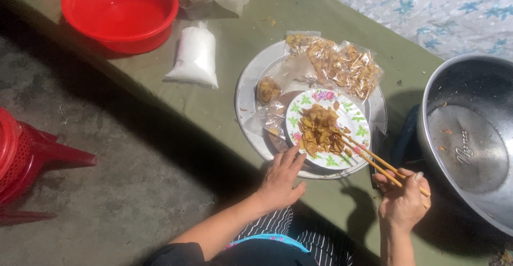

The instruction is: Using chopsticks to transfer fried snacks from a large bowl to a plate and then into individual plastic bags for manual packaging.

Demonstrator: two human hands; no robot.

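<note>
While the right hand [403, 199] pinches chopsticks [374, 162] over the snack pile [319, 130], the open left hand [280, 180] steadies the floral plate [352, 119].
Light, brittle-looking chips: probably best nipped gently at the edges, mid-plate on the steel tray [246, 98].

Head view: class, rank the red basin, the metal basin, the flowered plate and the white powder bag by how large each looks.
1. metal basin, though cut off by the frame edge
2. red basin
3. flowered plate
4. white powder bag
</note>
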